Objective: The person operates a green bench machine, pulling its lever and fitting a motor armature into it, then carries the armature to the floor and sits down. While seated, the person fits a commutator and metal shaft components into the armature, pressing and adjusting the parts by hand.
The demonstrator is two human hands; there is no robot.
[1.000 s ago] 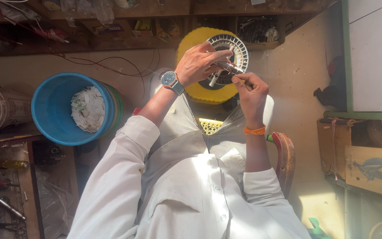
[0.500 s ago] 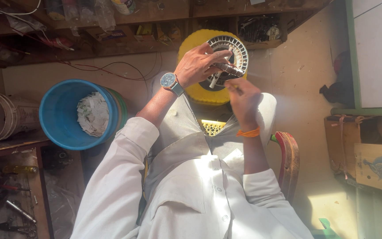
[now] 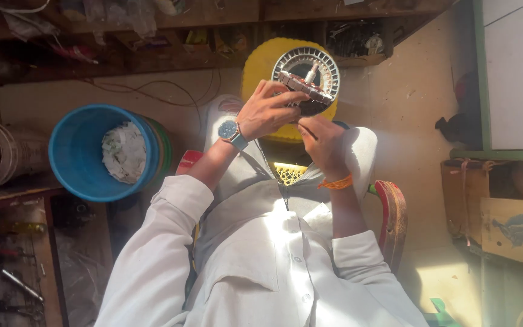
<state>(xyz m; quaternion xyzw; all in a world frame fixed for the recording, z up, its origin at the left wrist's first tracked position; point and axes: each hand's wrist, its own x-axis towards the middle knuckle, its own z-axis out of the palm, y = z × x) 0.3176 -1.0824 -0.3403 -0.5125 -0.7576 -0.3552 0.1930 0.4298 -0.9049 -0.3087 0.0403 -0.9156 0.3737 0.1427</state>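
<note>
Nearest the camera, the person's white shirt (image 3: 261,266) is filling the bottom of the view, sleeves rolled back from both forearms. The right hand (image 3: 322,142), with an orange band (image 3: 336,183) on its wrist, is sitting just below the motor part (image 3: 305,82), at about six o'clock from it; its fingers (image 3: 307,126) are curled together and touching the part's lower edge, though I cannot tell whether they are pinching anything. The left hand (image 3: 267,112), wearing a blue-faced wristwatch (image 3: 230,131), is coming in from about eight o'clock, and its fingers (image 3: 279,88) are wrapping the near rim of the round part, pressing on it and holding it up. That part is a ribbed metal disc with a stacked core and a short shaft at its centre, tilting toward the camera, held in the air in front of the chest.

Just behind it, at twelve o'clock, a yellow round stool (image 3: 267,66) is showing around the disc. Out at nine o'clock from the hands a blue bucket (image 3: 74,151) is holding crumpled white paper (image 3: 125,151). Far at three o'clock a wooden crate (image 3: 503,218) is standing by the wall, and along the top a cluttered wooden shelf (image 3: 152,24) is running across.
</note>
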